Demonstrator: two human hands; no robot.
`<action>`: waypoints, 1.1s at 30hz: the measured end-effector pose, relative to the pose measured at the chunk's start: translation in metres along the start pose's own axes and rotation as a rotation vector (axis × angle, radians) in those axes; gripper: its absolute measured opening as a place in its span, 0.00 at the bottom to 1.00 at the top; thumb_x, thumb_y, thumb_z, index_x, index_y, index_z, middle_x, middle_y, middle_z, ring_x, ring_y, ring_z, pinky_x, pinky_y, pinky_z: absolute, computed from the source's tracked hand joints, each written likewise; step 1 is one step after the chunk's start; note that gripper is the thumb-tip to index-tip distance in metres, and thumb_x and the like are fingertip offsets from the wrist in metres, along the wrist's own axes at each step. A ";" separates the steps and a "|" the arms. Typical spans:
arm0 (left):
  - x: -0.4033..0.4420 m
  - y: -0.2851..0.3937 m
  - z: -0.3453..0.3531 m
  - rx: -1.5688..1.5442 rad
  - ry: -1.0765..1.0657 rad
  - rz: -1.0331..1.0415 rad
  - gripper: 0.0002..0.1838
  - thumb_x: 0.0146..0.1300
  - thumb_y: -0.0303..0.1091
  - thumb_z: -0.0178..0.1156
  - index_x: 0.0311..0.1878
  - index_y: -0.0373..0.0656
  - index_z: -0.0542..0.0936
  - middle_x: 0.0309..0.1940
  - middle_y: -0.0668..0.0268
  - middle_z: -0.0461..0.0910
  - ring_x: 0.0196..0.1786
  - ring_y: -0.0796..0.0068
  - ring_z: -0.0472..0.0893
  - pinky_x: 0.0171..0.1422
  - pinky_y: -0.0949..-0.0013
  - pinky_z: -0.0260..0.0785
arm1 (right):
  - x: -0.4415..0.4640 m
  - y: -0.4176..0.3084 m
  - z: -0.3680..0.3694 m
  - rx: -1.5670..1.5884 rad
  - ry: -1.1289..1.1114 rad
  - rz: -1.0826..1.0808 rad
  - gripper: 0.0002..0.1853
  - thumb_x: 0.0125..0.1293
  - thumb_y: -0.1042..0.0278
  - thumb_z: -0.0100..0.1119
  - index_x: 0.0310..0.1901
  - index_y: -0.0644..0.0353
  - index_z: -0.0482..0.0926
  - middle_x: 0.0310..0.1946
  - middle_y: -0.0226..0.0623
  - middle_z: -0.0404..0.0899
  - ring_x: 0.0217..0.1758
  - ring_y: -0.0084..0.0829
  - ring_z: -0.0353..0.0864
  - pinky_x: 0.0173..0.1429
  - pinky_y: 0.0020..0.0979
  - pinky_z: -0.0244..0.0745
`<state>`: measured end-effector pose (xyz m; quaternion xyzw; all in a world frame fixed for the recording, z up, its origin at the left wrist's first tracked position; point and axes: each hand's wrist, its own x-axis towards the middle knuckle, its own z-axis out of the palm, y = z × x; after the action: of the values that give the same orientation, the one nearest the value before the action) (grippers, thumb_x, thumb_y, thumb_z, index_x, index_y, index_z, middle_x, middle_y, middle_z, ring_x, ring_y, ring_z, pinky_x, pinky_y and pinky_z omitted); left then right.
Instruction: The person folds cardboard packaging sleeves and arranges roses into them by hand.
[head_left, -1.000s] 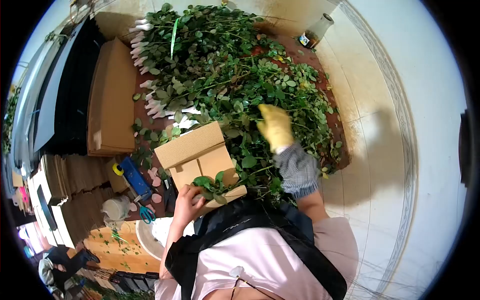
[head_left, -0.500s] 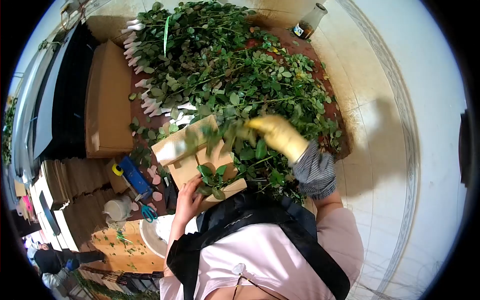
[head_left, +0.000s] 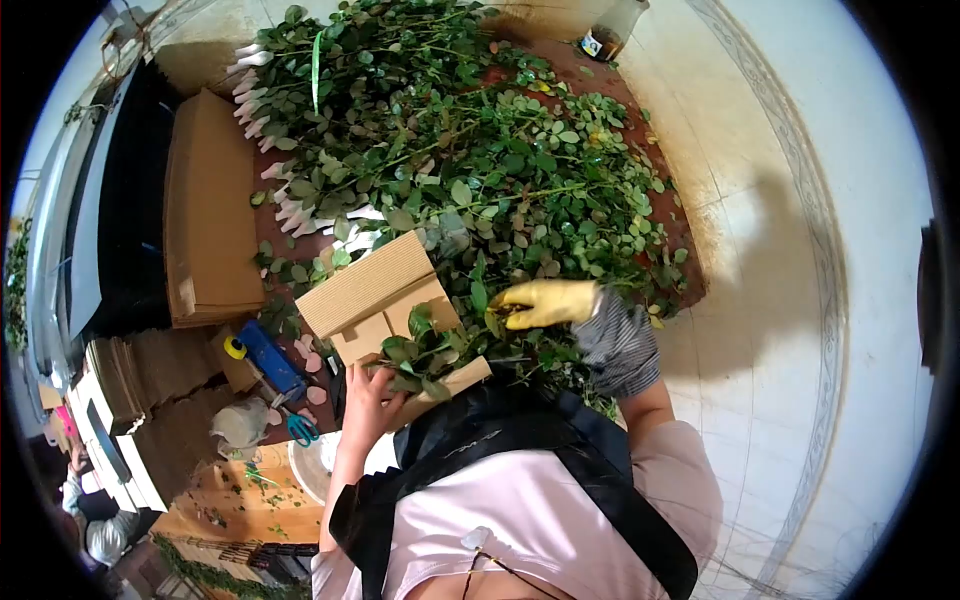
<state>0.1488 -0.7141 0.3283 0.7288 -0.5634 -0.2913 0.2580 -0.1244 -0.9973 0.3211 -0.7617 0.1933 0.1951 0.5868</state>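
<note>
A folded sheet of corrugated cardboard (head_left: pixel 370 287) lies in front of me, with leafy rose stems (head_left: pixel 425 350) on it. My left hand (head_left: pixel 372 398) is bare and curls its fingers at the sheet's near left edge, against the leaves; its fingertips are partly hidden. To the right of the sheet is my right hand (head_left: pixel 545 303), in a yellow glove. Its fingers close around a leafy rose stem at the edge of the foliage. Beyond both hands spreads a large pile of leafy roses (head_left: pixel 470 150), with white sleeves (head_left: pixel 250 95) over the heads at the left.
A glass bottle (head_left: pixel 612 30) stands at the far right corner. On the left are a tall cardboard box (head_left: pixel 212 205), stacked cardboard (head_left: pixel 165 365), a blue tape dispenser (head_left: pixel 270 362) and teal scissors (head_left: pixel 301 429). A tiled wall (head_left: pixel 750 300) borders the right. Another person (head_left: pixel 105 535) appears at lower left.
My right hand has come down toward me, from above the foliage to beside the cardboard. My left hand has stayed at the sheet's edge, its fingers more raised and bent.
</note>
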 end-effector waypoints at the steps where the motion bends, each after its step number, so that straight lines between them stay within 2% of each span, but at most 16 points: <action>1: -0.004 -0.008 0.009 -0.066 0.024 -0.030 0.18 0.47 0.22 0.70 0.45 0.38 0.80 0.61 0.48 0.69 0.61 0.43 0.69 0.64 0.52 0.68 | -0.003 -0.016 -0.019 0.180 0.020 -0.059 0.28 0.72 0.57 0.60 0.69 0.58 0.69 0.67 0.38 0.73 0.67 0.37 0.73 0.68 0.38 0.72; 5: -0.007 -0.017 0.010 -0.231 0.026 -0.070 0.17 0.46 0.23 0.72 0.42 0.35 0.82 0.62 0.49 0.69 0.62 0.46 0.72 0.65 0.54 0.70 | 0.048 -0.035 -0.066 -0.240 0.883 -0.123 0.29 0.67 0.62 0.65 0.69 0.53 0.69 0.67 0.39 0.73 0.66 0.43 0.74 0.71 0.39 0.69; 7: -0.001 -0.012 -0.003 -0.119 0.055 0.020 0.15 0.45 0.24 0.74 0.38 0.35 0.83 0.60 0.52 0.72 0.59 0.49 0.74 0.63 0.55 0.71 | 0.092 -0.013 -0.077 -1.065 0.953 0.213 0.26 0.70 0.57 0.59 0.68 0.49 0.71 0.66 0.38 0.73 0.71 0.41 0.67 0.76 0.43 0.58; 9: 0.002 -0.007 -0.014 -0.047 -0.029 0.071 0.14 0.45 0.26 0.75 0.36 0.37 0.85 0.57 0.55 0.75 0.58 0.50 0.74 0.61 0.56 0.71 | 0.120 0.030 -0.088 -1.091 0.725 0.394 0.20 0.70 0.57 0.56 0.62 0.50 0.76 0.65 0.38 0.74 0.73 0.40 0.65 0.77 0.43 0.55; 11: -0.003 -0.013 -0.007 -0.089 -0.005 0.089 0.13 0.45 0.27 0.75 0.37 0.37 0.86 0.57 0.56 0.76 0.56 0.51 0.75 0.60 0.56 0.71 | 0.116 0.006 -0.095 -1.001 1.015 0.209 0.09 0.65 0.66 0.56 0.45 0.52 0.80 0.57 0.32 0.79 0.66 0.33 0.71 0.75 0.41 0.59; 13: -0.006 -0.003 -0.007 -0.123 0.016 0.005 0.14 0.46 0.27 0.75 0.37 0.37 0.86 0.57 0.56 0.76 0.56 0.52 0.75 0.60 0.56 0.71 | 0.090 -0.068 -0.108 -1.058 1.063 0.176 0.06 0.61 0.71 0.58 0.39 0.54 0.81 0.48 0.34 0.82 0.56 0.34 0.77 0.69 0.39 0.65; 14: -0.006 -0.004 -0.005 -0.138 0.031 -0.002 0.13 0.46 0.27 0.75 0.38 0.37 0.86 0.58 0.56 0.76 0.56 0.52 0.75 0.60 0.57 0.71 | 0.086 -0.085 -0.116 -1.057 1.090 0.085 0.03 0.59 0.75 0.59 0.34 0.56 0.81 0.38 0.37 0.83 0.47 0.36 0.81 0.63 0.39 0.71; 19: -0.007 -0.007 -0.004 -0.118 0.042 0.014 0.15 0.47 0.27 0.75 0.41 0.37 0.86 0.58 0.56 0.76 0.57 0.51 0.75 0.60 0.58 0.71 | 0.123 -0.106 -0.176 -1.187 1.389 -0.228 0.01 0.65 0.72 0.60 0.37 0.55 0.80 0.34 0.35 0.83 0.42 0.34 0.82 0.55 0.40 0.77; 21: -0.009 -0.009 -0.002 -0.086 0.049 0.016 0.19 0.47 0.26 0.76 0.45 0.38 0.85 0.58 0.55 0.76 0.57 0.51 0.76 0.60 0.58 0.72 | 0.140 -0.115 -0.179 -1.313 0.847 0.496 0.14 0.65 0.69 0.63 0.52 0.56 0.78 0.35 0.36 0.81 0.44 0.35 0.81 0.61 0.40 0.77; 23: -0.012 -0.013 0.006 -0.234 0.055 -0.093 0.23 0.47 0.25 0.75 0.50 0.39 0.84 0.58 0.56 0.76 0.57 0.50 0.76 0.60 0.58 0.72 | 0.150 -0.126 -0.160 -0.922 0.724 0.189 0.23 0.65 0.64 0.65 0.60 0.57 0.74 0.46 0.38 0.82 0.53 0.38 0.80 0.68 0.40 0.72; 25: -0.011 -0.012 0.007 -0.168 0.067 -0.067 0.27 0.47 0.23 0.75 0.54 0.41 0.82 0.58 0.56 0.77 0.58 0.51 0.77 0.61 0.57 0.72 | 0.181 -0.088 -0.137 -1.130 0.855 -0.067 0.31 0.66 0.63 0.62 0.70 0.51 0.65 0.58 0.43 0.77 0.62 0.39 0.75 0.72 0.40 0.66; 26: -0.009 -0.012 0.007 -0.169 0.065 -0.067 0.27 0.46 0.23 0.75 0.53 0.41 0.82 0.58 0.57 0.77 0.58 0.51 0.76 0.61 0.58 0.72 | 0.193 -0.091 -0.134 -1.059 0.779 0.075 0.34 0.68 0.64 0.59 0.74 0.49 0.59 0.69 0.43 0.69 0.70 0.40 0.70 0.74 0.42 0.63; 27: -0.009 -0.013 0.007 -0.168 0.063 -0.069 0.26 0.46 0.24 0.75 0.52 0.41 0.82 0.58 0.57 0.77 0.58 0.52 0.76 0.62 0.58 0.72 | 0.206 -0.078 -0.139 -1.084 0.879 0.016 0.33 0.70 0.63 0.58 0.75 0.51 0.59 0.70 0.40 0.67 0.70 0.42 0.70 0.73 0.42 0.65; 31: -0.007 -0.013 0.003 -0.184 0.060 -0.043 0.22 0.44 0.24 0.75 0.46 0.40 0.85 0.58 0.59 0.78 0.58 0.53 0.77 0.63 0.58 0.71 | 0.254 -0.042 -0.178 -0.813 0.129 0.531 0.30 0.72 0.62 0.51 0.74 0.59 0.62 0.73 0.41 0.65 0.74 0.43 0.66 0.76 0.40 0.62; 32: -0.007 -0.012 0.001 -0.174 0.063 -0.037 0.21 0.44 0.24 0.75 0.46 0.40 0.85 0.58 0.59 0.78 0.58 0.54 0.77 0.63 0.58 0.71 | 0.259 -0.042 -0.193 -0.847 0.105 0.501 0.32 0.73 0.58 0.49 0.75 0.59 0.61 0.74 0.42 0.63 0.74 0.44 0.66 0.75 0.41 0.65; 33: -0.005 -0.011 0.000 -0.167 0.067 -0.030 0.20 0.44 0.24 0.75 0.45 0.40 0.85 0.58 0.59 0.78 0.58 0.54 0.77 0.63 0.59 0.71 | 0.245 -0.073 -0.204 -0.822 0.127 0.461 0.30 0.72 0.56 0.49 0.73 0.56 0.65 0.72 0.44 0.68 0.70 0.45 0.71 0.72 0.41 0.68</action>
<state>0.1553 -0.7065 0.3214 0.7225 -0.5172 -0.3165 0.3322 0.1364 -1.1940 0.3008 -0.8785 0.2993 0.3337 0.1653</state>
